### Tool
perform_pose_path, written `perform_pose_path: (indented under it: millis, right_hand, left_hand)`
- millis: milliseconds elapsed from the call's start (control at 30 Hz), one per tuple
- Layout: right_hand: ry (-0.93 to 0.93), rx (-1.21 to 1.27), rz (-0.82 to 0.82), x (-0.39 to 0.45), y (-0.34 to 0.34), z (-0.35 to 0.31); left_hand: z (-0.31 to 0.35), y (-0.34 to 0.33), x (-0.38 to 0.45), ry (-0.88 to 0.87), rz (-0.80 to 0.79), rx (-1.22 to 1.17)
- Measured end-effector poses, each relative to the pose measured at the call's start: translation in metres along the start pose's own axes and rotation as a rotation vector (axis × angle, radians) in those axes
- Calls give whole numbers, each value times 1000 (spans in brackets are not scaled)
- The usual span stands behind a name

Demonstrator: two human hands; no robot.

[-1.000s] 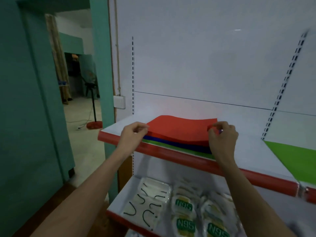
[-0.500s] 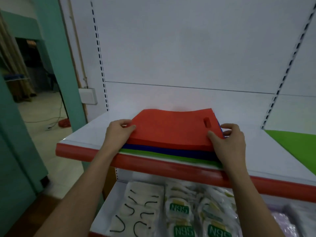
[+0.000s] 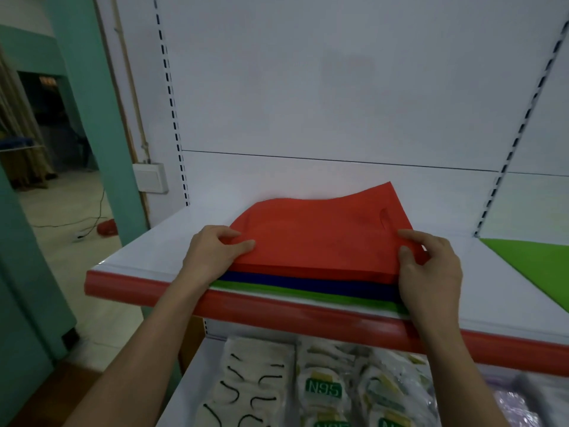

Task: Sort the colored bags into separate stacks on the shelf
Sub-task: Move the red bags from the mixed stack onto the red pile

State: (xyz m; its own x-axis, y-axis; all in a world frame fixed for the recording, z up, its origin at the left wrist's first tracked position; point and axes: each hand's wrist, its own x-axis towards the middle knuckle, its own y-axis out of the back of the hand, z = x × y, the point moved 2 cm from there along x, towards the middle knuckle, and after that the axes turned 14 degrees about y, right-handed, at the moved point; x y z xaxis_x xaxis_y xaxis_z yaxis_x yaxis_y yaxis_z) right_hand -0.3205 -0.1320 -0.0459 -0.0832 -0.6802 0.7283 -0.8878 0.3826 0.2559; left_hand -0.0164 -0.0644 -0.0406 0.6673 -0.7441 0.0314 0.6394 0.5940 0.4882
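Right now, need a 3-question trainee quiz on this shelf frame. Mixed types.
1. True or false: the red bags lie on top of the mixed stack.
2. Which colour lies directly under the red? A) green B) blue C) white
3. Fill in: the separate bag lying at the right on the shelf is ____.

Key: 1 true; 2 B; 3 green. Both the left hand and right hand grip the red bags' edges.

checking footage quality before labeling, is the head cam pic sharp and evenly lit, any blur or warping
Head view: dim, flat light with no glare and a faint pink tint on the white back panel above the red bags; overall soft focus, with the mask packs below blurrier; wide-angle warp bends the slotted uprights and the shelf edge; left hand and right hand are clear enough to read.
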Motion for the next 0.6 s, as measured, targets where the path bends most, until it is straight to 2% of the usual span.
perform_pose_path:
  millis: [100, 233, 300, 367, 467, 533, 600]
  right_hand:
    - [14, -30, 22, -1, 1, -3]
    - [23, 15, 71, 0, 7, -17]
    - [21, 39, 91, 0, 16, -25]
    - [7, 77, 117, -1, 30, -35]
    - [-43, 128, 140, -6, 55, -44]
    - [-74, 135, 140, -12, 75, -45]
    - [-106, 120, 126, -20, 98, -45]
  left_hand:
    - [5, 1, -6, -37, -42, -62]
    - [10, 11, -12, -39, 208, 156]
    - [19, 16, -22, -90, 250, 104]
    - [28, 20, -32, -157, 150, -154]
    - [36, 17, -46, -155, -108, -462]
    - [38, 6, -54, -183, -216, -521]
    - [44, -7, -65, -250, -272, -469]
